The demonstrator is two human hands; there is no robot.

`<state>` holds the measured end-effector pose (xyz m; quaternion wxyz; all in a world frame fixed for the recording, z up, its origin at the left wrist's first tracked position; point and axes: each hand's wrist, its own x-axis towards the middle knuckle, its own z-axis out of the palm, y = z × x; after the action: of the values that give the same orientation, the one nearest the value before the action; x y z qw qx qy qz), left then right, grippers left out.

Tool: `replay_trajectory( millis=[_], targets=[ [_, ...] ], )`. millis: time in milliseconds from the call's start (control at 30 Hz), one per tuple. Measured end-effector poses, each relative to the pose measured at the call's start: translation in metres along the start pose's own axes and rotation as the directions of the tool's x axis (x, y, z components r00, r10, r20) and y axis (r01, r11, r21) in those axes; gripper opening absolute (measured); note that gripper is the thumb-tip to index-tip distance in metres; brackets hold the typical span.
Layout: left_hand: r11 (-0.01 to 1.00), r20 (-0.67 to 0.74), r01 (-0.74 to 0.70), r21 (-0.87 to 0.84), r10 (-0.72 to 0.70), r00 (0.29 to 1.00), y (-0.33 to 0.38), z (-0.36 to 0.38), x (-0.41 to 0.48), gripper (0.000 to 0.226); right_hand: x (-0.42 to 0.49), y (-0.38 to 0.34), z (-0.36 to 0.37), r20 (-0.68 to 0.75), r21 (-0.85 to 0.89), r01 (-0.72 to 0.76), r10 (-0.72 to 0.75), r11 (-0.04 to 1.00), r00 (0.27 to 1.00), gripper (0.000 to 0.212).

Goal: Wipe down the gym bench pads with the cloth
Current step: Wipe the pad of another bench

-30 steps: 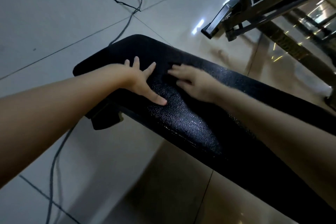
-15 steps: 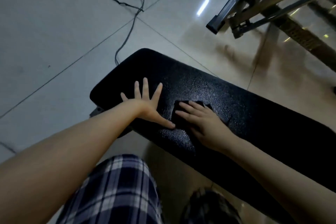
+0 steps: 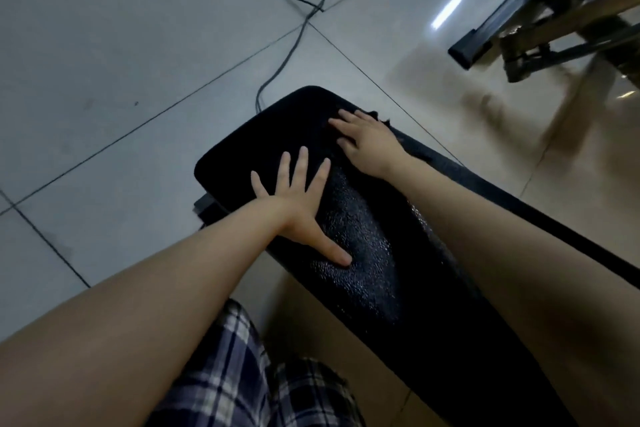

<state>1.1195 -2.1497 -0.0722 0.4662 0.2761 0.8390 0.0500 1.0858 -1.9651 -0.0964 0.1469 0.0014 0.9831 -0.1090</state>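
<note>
A long black textured bench pad [image 3: 363, 239] runs from the middle of the view down to the lower right. My left hand [image 3: 298, 201] lies flat on its near edge with the fingers spread and straight. My right hand [image 3: 367, 142] presses flat near the pad's far end, on a dark cloth [image 3: 379, 118] that is almost all hidden beneath it; only a ragged dark edge shows past the knuckles at the pad's far side.
A grey cable [image 3: 294, 31] snakes over the tiled floor beyond the pad's end. A metal gym frame [image 3: 540, 24] stands at the upper right. My plaid shorts [image 3: 242, 374] show at the bottom. A black bench foot [image 3: 207, 208] juts out left under the pad.
My right hand has slid the cloth away from me toward the pad's far end and far edge. My left hand stays flat on the pad. The camera has tilted down.
</note>
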Motion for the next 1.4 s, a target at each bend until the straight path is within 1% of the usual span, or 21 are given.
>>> replay_trajectory(
  millis=[133, 233, 300, 367, 467, 567, 633, 700, 733, 800, 867, 967, 1000, 1067, 1133, 1200, 1233, 1267, 1333, 1400],
  targets=[
    [1.0, -0.015, 0.01, -0.013, -0.011, 1.0, 0.001, 0.002, 0.002, 0.156, 0.068, 0.002, -0.001, -0.002, -0.021, 0.035, -0.035, 0.999, 0.999, 0.048],
    [0.997, -0.038, 0.046, -0.063, -0.048, 0.998, 0.002, 0.002, -0.007, 0.156, 0.074, -0.003, 0.002, -0.012, -0.027, 0.027, -0.027, 0.999, 1.0, 0.048],
    [0.991, -0.049, 0.088, -0.103, -0.093, 0.994, 0.002, 0.005, -0.009, 0.158, 0.058, -0.004, 0.003, -0.023, -0.026, 0.061, -0.062, 0.998, 0.998, 0.049],
    [0.98, -0.054, 0.143, -0.138, -0.152, 0.987, 0.003, 0.005, -0.013, 0.163, 0.023, -0.003, 0.004, 0.022, 0.017, 0.171, -0.172, 0.985, 0.985, 0.049],
    [0.955, -0.039, 0.228, -0.188, -0.24, 0.97, -0.001, -0.008, -0.011, 0.165, -0.05, -0.002, 0.003, 0.068, 0.071, 0.341, -0.346, 0.937, 0.936, 0.049],
    [0.952, -0.032, 0.24, -0.189, -0.25, 0.968, -0.007, -0.014, -0.003, 0.166, -0.089, 0.003, -0.001, 0.121, 0.095, 0.403, -0.413, 0.91, 0.903, 0.05],
    [0.959, -0.026, 0.226, -0.174, -0.233, 0.972, -0.01, -0.012, 0.002, 0.167, -0.073, 0.003, -0.002, 0.132, 0.124, 0.422, -0.437, 0.898, 0.89, 0.05],
    [0.96, -0.012, 0.218, -0.178, -0.223, 0.975, -0.011, -0.012, 0.005, 0.168, -0.031, -0.002, 0.004, 0.092, 0.138, 0.413, -0.427, 0.9, 0.899, 0.047],
    [0.959, 0.0, 0.215, -0.187, -0.219, 0.976, -0.012, -0.012, 0.006, 0.168, -0.003, -0.005, 0.008, 0.079, 0.133, 0.385, -0.397, 0.913, 0.915, 0.047],
    [0.959, 0.018, 0.202, -0.198, -0.203, 0.979, -0.013, -0.011, 0.008, 0.167, 0.054, -0.013, 0.015, 0.053, 0.076, 0.306, -0.31, 0.949, 0.949, 0.047],
    [0.962, 0.015, 0.194, -0.193, -0.194, 0.981, -0.015, -0.01, 0.011, 0.166, 0.096, -0.026, 0.018, 0.012, 0.017, 0.277, -0.277, 0.961, 0.961, 0.045],
    [0.962, 0.024, 0.183, -0.203, -0.182, 0.983, -0.015, -0.012, 0.007, 0.163, 0.117, -0.044, 0.015, -0.001, -0.046, 0.195, -0.195, 0.98, 0.981, 0.043],
    [0.96, 0.019, 0.178, -0.215, -0.178, 0.984, -0.016, -0.012, 0.006, 0.162, 0.113, -0.046, 0.014, 0.009, -0.051, 0.189, -0.189, 0.981, 0.982, 0.044],
    [0.956, -0.017, 0.153, -0.25, -0.162, 0.987, -0.018, -0.009, 0.004, 0.162, 0.093, -0.044, 0.012, 0.052, 0.01, 0.221, -0.221, 0.975, 0.974, 0.047],
    [0.937, -0.118, 0.089, -0.339, -0.137, 0.984, -0.023, -0.006, -0.003, 0.155, 0.054, -0.036, 0.011, 0.1, 0.095, 0.27, -0.279, 0.958, 0.955, 0.049],
    [0.907, -0.232, 0.02, -0.422, -0.13, 0.964, -0.034, -0.006, -0.009, 0.143, -0.002, -0.027, 0.01, 0.13, 0.157, 0.324, -0.345, 0.933, 0.93, 0.05],
    [0.902, -0.248, 0.023, -0.431, -0.143, 0.958, -0.041, -0.006, -0.012, 0.143, -0.033, -0.024, 0.007, 0.143, 0.166, 0.347, -0.371, 0.923, 0.918, 0.05],
    [0.907, -0.228, 0.06, -0.418, -0.168, 0.959, -0.048, -0.006, -0.014, 0.147, -0.061, -0.022, 0.004, 0.159, 0.161, 0.375, -0.399, 0.913, 0.903, 0.052],
    [0.92, -0.143, 0.165, -0.357, -0.228, 0.963, -0.058, -0.001, -0.017, 0.157, -0.098, -0.022, -0.002, 0.194, 0.133, 0.425, -0.444, 0.895, 0.875, 0.054],
    [0.925, -0.102, 0.198, -0.325, -0.242, 0.965, -0.062, 0.006, -0.016, 0.16, -0.094, -0.024, -0.003, 0.225, 0.119, 0.427, -0.444, 0.896, 0.868, 0.048]
  ],
)
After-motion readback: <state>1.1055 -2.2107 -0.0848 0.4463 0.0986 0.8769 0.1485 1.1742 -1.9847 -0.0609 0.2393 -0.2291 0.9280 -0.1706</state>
